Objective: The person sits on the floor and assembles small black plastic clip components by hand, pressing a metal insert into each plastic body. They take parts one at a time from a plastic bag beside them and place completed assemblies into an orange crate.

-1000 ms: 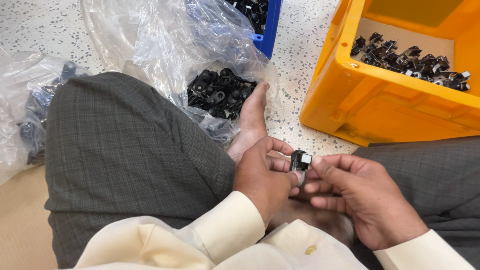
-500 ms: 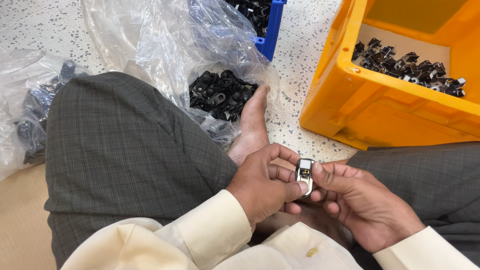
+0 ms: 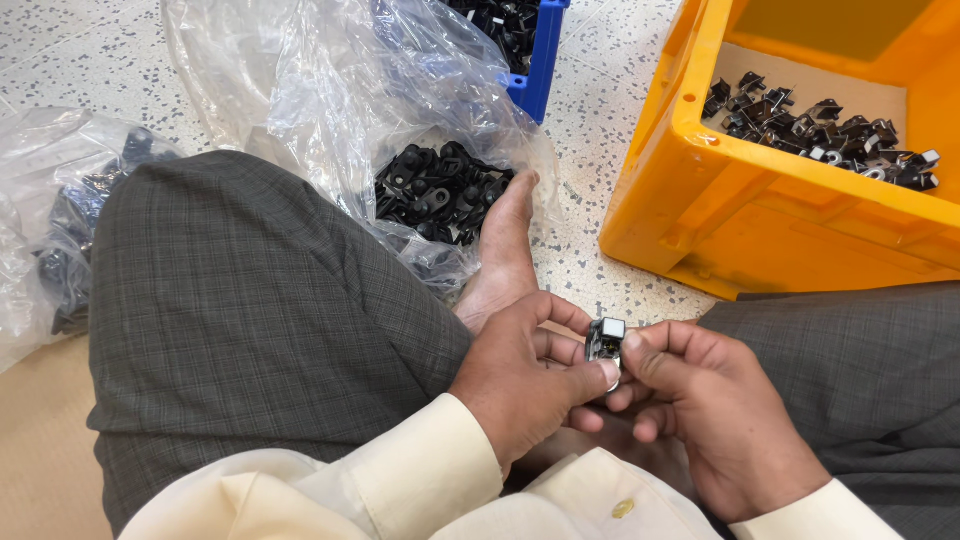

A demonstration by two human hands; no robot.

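A small black and silver clip part point(image 3: 604, 340) is pinched between both my hands, low in the middle of the view. My left hand point(image 3: 525, 375) holds it from the left with thumb and fingers. My right hand point(image 3: 710, 415) presses on it from the right with the thumb. Both hands rest above my crossed legs in grey checked trousers. My bare foot point(image 3: 505, 250) lies just beyond the hands.
A clear plastic bag point(image 3: 330, 110) holds a heap of black parts point(image 3: 435, 190) beside my foot. An orange crate point(image 3: 700, 200) at the right holds several assembled parts point(image 3: 820, 125). A blue bin point(image 3: 535, 65) stands behind; another bag of parts point(image 3: 60, 220) lies at the left.
The two hands have stayed together on the small part, shifting slightly to the right and turning it between the fingers.
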